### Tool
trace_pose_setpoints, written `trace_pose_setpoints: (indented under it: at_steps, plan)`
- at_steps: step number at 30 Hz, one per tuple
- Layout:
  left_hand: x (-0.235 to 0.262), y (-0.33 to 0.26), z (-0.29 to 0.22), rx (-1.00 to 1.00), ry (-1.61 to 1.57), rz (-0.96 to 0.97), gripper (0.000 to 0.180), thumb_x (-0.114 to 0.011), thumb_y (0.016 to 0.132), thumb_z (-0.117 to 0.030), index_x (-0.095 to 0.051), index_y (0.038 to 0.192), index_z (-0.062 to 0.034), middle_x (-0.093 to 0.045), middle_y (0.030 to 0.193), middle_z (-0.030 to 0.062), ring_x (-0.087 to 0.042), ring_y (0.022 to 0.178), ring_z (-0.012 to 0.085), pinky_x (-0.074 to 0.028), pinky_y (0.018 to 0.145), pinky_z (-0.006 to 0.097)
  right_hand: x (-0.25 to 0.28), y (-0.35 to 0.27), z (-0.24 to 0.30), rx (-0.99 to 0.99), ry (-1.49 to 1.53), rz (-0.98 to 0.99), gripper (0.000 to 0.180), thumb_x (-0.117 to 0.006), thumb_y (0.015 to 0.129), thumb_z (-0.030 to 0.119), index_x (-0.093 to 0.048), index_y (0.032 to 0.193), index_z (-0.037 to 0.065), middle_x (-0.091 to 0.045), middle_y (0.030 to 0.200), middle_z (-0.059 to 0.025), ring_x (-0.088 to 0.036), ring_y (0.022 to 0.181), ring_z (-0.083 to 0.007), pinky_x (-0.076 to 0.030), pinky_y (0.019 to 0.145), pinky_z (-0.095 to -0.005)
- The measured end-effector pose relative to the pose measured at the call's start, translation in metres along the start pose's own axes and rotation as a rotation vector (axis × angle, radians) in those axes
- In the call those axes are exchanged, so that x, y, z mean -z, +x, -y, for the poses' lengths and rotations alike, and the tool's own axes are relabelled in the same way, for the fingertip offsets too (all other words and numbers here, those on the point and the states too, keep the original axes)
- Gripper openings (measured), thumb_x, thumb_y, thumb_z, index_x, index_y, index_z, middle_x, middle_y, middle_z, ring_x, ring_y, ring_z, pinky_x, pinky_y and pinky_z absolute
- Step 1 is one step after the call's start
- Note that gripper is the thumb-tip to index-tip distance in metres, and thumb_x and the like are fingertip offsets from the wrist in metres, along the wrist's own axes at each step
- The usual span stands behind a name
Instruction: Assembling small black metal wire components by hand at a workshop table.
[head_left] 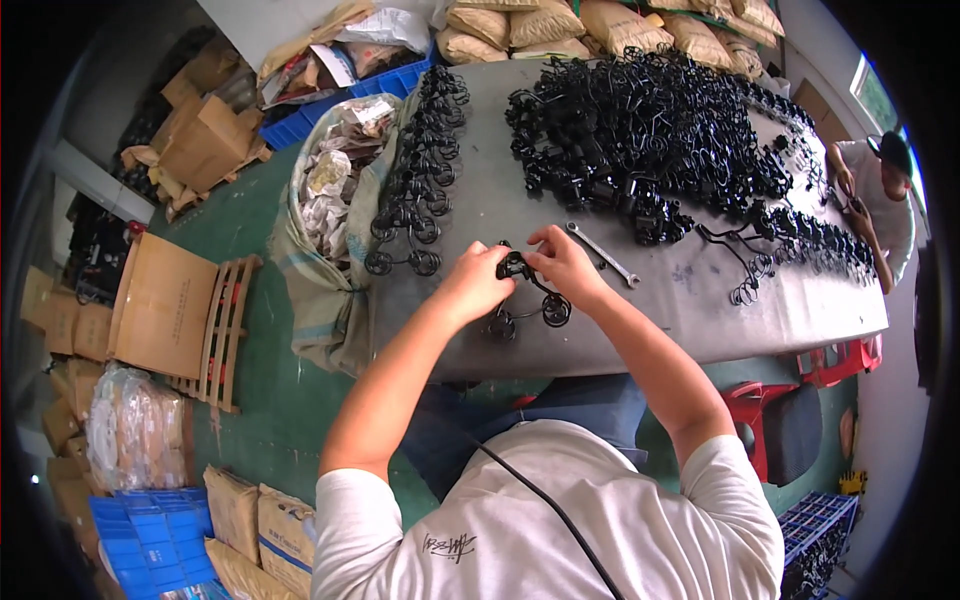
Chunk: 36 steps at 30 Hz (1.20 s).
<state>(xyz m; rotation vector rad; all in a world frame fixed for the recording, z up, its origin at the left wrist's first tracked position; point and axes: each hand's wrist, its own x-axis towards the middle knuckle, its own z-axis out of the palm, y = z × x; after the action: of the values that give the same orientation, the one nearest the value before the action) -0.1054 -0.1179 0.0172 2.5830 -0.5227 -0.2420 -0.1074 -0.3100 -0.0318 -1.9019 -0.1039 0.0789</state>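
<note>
Close to the table's near edge, my left hand (pixel 478 284) grips a black part (pixel 514 266) with a bracket-like upper end and curved arms. Two round, wheel-like ends hang from its lower side over the tabletop. My right hand (pixel 562 264) pinches the same part from the other side; its fingertips partly cover it, and any small piece between them is hidden. Just right of that hand lies a silver combination wrench (pixel 604 256). Similar black parts (pixel 415 180) stand in a long row left of my hands, and a large tangled heap (pixel 640 140) covers the far table.
The grey-covered table (pixel 480 120) carries another row of black parts (pixel 820 240) at right, where a co-worker (pixel 880 190) handles something. A woven sack of wrappings (pixel 335 190) stands against the left side. Red stools (pixel 750 415) are near the right front; paper sacks (pixel 540 25) line the back.
</note>
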Motion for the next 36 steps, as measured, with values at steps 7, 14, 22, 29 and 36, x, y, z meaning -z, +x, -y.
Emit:
trace_pose_setpoints:
  at_steps: [7, 14, 22, 29, 36]
  plan:
    - [-0.046, -0.011, -0.006, -0.128, 0.023, -0.389, 0.061, -0.069, 0.079, -0.005, -0.045, 0.134, 0.0005, -0.047, 0.125, 0.0223, -0.059, 0.107, 0.0418, -0.052, 0.091, 0.046, 0.0, -0.003, -0.006, -0.351, 0.679, 0.221, 0.049, -0.065, 0.096, 0.032, -0.054, 0.129, -0.003, -0.058, 0.091, -0.001, -0.053, 0.076, -0.0079, -0.05, 0.069, -0.0246]
    - [-0.059, -0.025, -0.001, 0.122, -0.381, -0.533, 0.064, -0.077, 0.08, -0.015, -0.045, 0.132, 0.0023, -0.055, 0.121, 0.018, -0.065, 0.089, 0.0291, -0.053, 0.078, 0.038, -0.003, -0.006, -0.008, -0.352, 0.65, 0.109, 0.06, -0.068, 0.094, 0.03, -0.046, 0.138, -0.004, -0.062, 0.101, -0.0067, -0.058, 0.083, -0.0127, -0.05, 0.071, -0.0269]
    - [-0.072, -0.015, -0.004, 0.071, -0.313, -0.632, 0.039, -0.075, 0.082, -0.015, -0.053, 0.11, 0.0037, -0.067, 0.089, 0.0195, -0.067, 0.082, 0.0372, -0.052, 0.074, 0.044, -0.011, -0.002, -0.01, -0.281, 0.612, 0.071, 0.061, -0.069, 0.093, 0.029, -0.046, 0.138, -0.004, -0.064, 0.095, -0.0061, -0.059, 0.079, -0.0122, -0.049, 0.067, -0.0252]
    - [-0.05, -0.032, -0.019, 0.063, -0.683, -0.663, 0.036, -0.07, 0.089, -0.009, -0.054, 0.12, 0.0002, -0.07, 0.104, 0.0151, -0.064, 0.069, 0.0159, -0.052, 0.063, 0.032, -0.02, -0.03, 0.036, 0.071, 0.346, -0.16, 0.052, -0.066, 0.096, 0.019, -0.045, 0.139, 0.0, -0.066, 0.095, -0.0076, -0.059, 0.074, -0.0093, -0.05, 0.066, -0.0256]
    - [-0.047, -0.048, -0.027, 0.01, -0.617, -0.769, 0.04, -0.071, 0.09, -0.007, -0.053, 0.125, 0.0009, -0.069, 0.109, 0.0125, -0.057, 0.069, 0.0078, -0.049, 0.061, 0.025, -0.026, -0.053, 0.057, 0.09, 0.278, -0.212, 0.051, -0.066, 0.096, 0.017, -0.044, 0.14, 0.004, -0.068, 0.1, -0.009, -0.06, 0.075, -0.0101, -0.051, 0.064, -0.0268]
